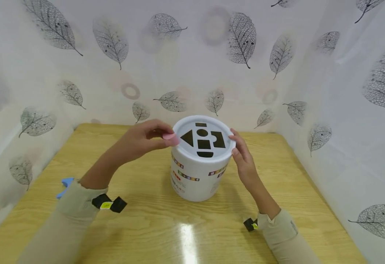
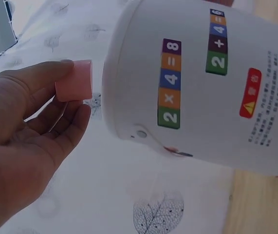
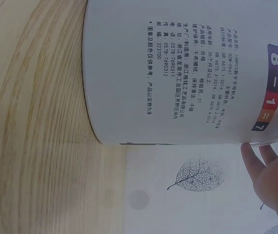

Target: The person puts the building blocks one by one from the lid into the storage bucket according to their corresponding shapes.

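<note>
A white bucket [image 1: 197, 179] stands upright on the table, its white lid [image 1: 193, 154] cut with a triangle, a circle, a square and other shaped openings. My left hand [image 1: 139, 141] is beside the lid's left edge, pinching a small pink block [image 2: 74, 82] between thumb and fingers. In the left wrist view the block has a flat, squarish face and sits just off the rim. My right hand [image 1: 246, 161] holds the bucket's right rim, with fingertips over the edge and thumb against it. Part of this hand lies outside the right wrist view.
A blue piece [image 1: 67, 182] lies on the wooden table [image 1: 139, 231] at the left, partly hidden by my left sleeve. Pale leaf-print sheeting [image 1: 189, 73] encloses the back and both sides. The bucket's wall carries coloured sum strips [image 2: 170, 83] and printed text.
</note>
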`<state>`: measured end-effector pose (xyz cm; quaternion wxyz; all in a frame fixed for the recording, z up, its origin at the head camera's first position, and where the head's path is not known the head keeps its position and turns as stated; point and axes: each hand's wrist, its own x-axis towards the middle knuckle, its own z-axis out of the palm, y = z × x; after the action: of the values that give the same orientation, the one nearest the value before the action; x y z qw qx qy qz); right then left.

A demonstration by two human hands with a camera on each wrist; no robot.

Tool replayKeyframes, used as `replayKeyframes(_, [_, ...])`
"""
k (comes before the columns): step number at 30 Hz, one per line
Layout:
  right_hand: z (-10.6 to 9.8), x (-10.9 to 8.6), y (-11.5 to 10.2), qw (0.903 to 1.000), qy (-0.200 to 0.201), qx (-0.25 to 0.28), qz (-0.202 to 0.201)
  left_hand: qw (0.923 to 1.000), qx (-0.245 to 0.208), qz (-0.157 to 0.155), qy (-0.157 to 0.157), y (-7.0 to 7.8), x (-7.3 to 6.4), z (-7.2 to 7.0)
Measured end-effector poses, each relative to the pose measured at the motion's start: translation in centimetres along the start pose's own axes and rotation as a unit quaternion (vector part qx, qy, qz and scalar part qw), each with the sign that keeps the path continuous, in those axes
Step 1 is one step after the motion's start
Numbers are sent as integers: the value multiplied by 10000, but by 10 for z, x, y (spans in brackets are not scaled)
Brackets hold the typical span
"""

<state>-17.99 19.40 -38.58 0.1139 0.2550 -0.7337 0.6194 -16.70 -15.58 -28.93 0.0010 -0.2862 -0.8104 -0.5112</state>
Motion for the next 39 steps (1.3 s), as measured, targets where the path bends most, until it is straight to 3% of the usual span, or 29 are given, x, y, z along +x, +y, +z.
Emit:
replayKeyframes(7, [-1,-1,2,10000,6,6,10,9994,-36,-83,-338,13,29,18])
replayKeyframes(15, [-1,0,0,10000,-34,21,37,9973,119,19,-725,21,46,38])
replayKeyframes(20, [-1,0,-2,10000,-49,82,-1,9947,344,-13,-973,28,53,48])
replayKeyframes(27, [-1,0,-1,9999,-98,21,15,9901,549,289,-1260,33,58,55])
replayKeyframes(39, [-1,0,-1,9999,-88,-28,57,9874,810,345,-1316,37,61,64])
